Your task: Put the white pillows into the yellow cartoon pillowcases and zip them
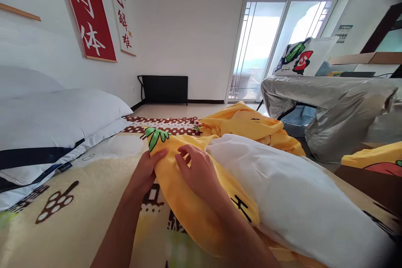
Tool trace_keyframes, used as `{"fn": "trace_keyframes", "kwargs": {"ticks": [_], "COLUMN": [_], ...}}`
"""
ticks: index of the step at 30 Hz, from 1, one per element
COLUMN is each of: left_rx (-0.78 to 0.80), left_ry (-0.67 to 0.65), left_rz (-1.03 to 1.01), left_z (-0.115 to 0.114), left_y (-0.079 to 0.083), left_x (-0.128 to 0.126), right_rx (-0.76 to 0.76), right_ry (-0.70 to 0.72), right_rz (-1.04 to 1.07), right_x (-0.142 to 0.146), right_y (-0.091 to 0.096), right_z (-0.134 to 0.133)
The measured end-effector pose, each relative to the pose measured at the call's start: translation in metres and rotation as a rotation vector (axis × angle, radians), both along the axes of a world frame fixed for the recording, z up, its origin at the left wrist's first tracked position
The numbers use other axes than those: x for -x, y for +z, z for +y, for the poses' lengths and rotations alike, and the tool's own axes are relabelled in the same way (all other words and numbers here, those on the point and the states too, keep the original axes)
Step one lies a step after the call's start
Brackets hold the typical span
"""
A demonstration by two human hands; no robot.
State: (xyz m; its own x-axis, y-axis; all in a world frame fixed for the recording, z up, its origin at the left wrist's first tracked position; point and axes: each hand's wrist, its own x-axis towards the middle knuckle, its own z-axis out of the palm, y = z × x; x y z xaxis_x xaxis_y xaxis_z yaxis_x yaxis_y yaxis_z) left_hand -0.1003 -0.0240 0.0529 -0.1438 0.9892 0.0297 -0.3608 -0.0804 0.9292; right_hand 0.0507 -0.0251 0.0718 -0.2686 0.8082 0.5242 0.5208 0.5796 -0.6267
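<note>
A bed (pixel 81 217) fills the near part of the scene, covered by a cream sheet printed with brown shapes. On its left side, against the wall, lie white pillows (pixel 56 121) with a dark stripe. To the right, a large white pillow (pixel 298 201) lies across the bed, reaching from the middle toward the near right corner. A yellow pillowcase (pixel 185 201) with a green leaf print and black marks is partly drawn over the white pillow's left end, and more yellow cloth is bunched just beyond it. Farther right stands something wrapped in silver sheeting (pixel 339 104), and at the far end a glass door (pixel 266 46) lets in daylight. Red banners (pixel 89 12) hang on the left wall.

The left hand (pixel 146 171) pinches the pillowcase's far edge, thumb on top, fingers closed on the cloth. The right hand (pixel 197 171), just beside it, rests on the yellow fabric with its fingers curled, gripping a fold.
</note>
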Motion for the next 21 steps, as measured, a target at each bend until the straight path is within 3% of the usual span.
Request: {"fn": "trace_keyframes", "kwargs": {"ticks": [5,9,13,18,21], "left_rx": [0.047,0.083,0.064,0.074,0.073], "left_ry": [-0.118,-0.281,-0.201,-0.158,-0.159], "left_rz": [-0.246,-0.352,-0.164,0.149,0.188], "left_z": [0.009,0.023,0.024,0.012,0.007], "left_y": [-0.008,-0.021,-0.027,-0.018,-0.015], "left_x": [-0.007,-0.010,-0.016,-0.020,-0.020], "right_rx": [0.048,0.115,0.130,0.187,0.173], "right_ry": [0.106,0.128,0.124,0.212,0.254], "right_rz": [0.129,0.211,0.185,0.218,0.187], "right_x": [0.006,-0.002,-0.007,-0.010,-0.011], "right_y": [-0.035,-0.047,-0.049,-0.042,-0.038], "right_z": [0.027,0.039,0.043,0.036,0.030]}}
